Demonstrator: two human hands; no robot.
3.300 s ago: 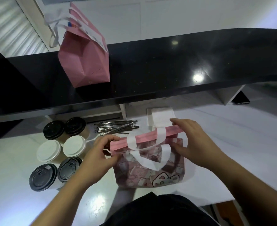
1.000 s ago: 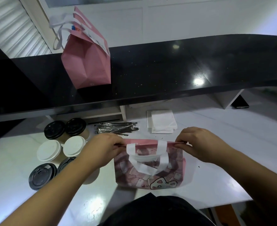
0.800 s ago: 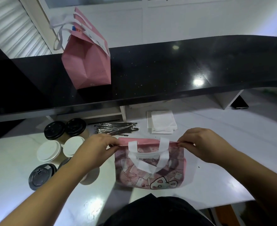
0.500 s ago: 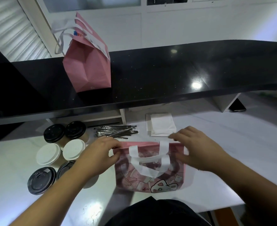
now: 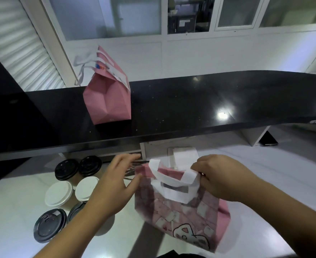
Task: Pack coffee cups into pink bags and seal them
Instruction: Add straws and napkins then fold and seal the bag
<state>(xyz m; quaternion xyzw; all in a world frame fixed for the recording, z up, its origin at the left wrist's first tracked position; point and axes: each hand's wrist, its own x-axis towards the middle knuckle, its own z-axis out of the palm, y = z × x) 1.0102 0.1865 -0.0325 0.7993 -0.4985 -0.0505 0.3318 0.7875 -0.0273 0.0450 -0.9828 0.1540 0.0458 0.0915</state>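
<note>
Pink patterned fabric bag with white handles [image 5: 181,205] hung tilted from the right hand [image 5: 222,177], which pinched its handle; the left hand [image 5: 114,185] hovered spread beside it.

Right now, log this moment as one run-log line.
right hand: gripping white handles of patterned pink bag | left hand: open beside bag | six lidded cups: unpacked | plain pink bag: on black counter
</note>
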